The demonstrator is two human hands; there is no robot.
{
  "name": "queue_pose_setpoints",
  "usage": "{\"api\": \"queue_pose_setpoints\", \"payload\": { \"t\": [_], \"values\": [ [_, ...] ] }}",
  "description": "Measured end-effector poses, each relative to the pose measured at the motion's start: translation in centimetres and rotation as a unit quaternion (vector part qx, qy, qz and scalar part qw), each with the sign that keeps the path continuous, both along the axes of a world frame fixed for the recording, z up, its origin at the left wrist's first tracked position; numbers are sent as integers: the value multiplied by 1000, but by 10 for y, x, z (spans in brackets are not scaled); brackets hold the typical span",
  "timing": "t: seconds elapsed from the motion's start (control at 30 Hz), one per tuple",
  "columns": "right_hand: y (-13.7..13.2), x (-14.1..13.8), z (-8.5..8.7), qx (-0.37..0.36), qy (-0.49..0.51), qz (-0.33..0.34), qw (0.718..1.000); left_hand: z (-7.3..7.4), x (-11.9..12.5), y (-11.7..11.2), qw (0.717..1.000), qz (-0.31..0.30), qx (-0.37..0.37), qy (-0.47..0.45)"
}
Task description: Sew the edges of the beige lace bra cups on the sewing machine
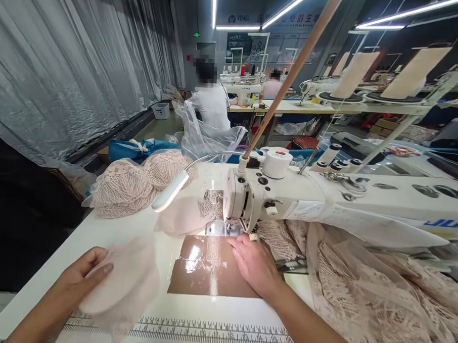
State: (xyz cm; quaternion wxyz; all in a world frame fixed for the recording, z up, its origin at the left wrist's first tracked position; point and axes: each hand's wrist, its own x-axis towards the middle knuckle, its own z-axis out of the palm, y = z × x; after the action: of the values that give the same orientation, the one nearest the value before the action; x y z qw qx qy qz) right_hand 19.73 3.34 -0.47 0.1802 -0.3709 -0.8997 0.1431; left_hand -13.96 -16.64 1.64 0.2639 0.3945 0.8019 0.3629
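Note:
My left hand (76, 281) grips a pale pink padded cup (120, 283) at the near left of the white table (108, 227), thumb on top. My right hand (253, 263) lies on the brown glossy plate (205, 271) just in front of the needle area (226, 227) of the white sewing machine (326, 196); its fingers are together, pressing a strip of lace (212, 246) flat. A second pink cup (185, 215) rests left of the needle under the lamp (171, 189).
A heap of lace cups (133, 182) sits at the table's far left. Pink lace fabric (379, 289) piles up at the right under the machine arm. A ruler strip (207, 332) runs along the near edge. A person in white (211, 105) sits ahead at another machine.

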Motion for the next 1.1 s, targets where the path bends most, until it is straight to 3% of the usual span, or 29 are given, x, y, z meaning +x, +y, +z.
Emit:
{"api": "queue_pose_setpoints", "payload": {
  "t": [0.07,0.13,0.23,0.3,0.4,0.5,0.63,0.8,0.93,1.0,1.1],
  "values": [
    [-1,2,-1,-17,41,-1,999,9,28,5,991,-61,-6,-123],
    [-1,4,0,-36,100,-2,994,16,55,25,972,-159,1,-171],
    [-3,8,1,-47,173,27,983,15,90,72,930,-337,-12,-143],
    [-4,10,0,-45,176,81,980,9,109,105,922,-379,-19,-79],
    [-5,12,-3,-26,116,155,981,-2,124,145,923,-383,4,26],
    [-5,10,-8,13,64,159,985,-6,127,166,927,-361,30,96],
    [-5,6,-8,35,45,125,990,-8,128,177,926,-352,43,130],
    [-3,3,-2,44,-23,16,999,-11,136,185,914,-365,58,170],
    [-2,3,-5,47,-66,7,997,0,137,181,911,-325,75,242],
    [-3,2,-7,48,-72,11,996,8,138,173,892,-346,94,275],
    [-4,2,-7,49,-76,13,996,8,145,160,831,-447,129,307]
  ]
}}
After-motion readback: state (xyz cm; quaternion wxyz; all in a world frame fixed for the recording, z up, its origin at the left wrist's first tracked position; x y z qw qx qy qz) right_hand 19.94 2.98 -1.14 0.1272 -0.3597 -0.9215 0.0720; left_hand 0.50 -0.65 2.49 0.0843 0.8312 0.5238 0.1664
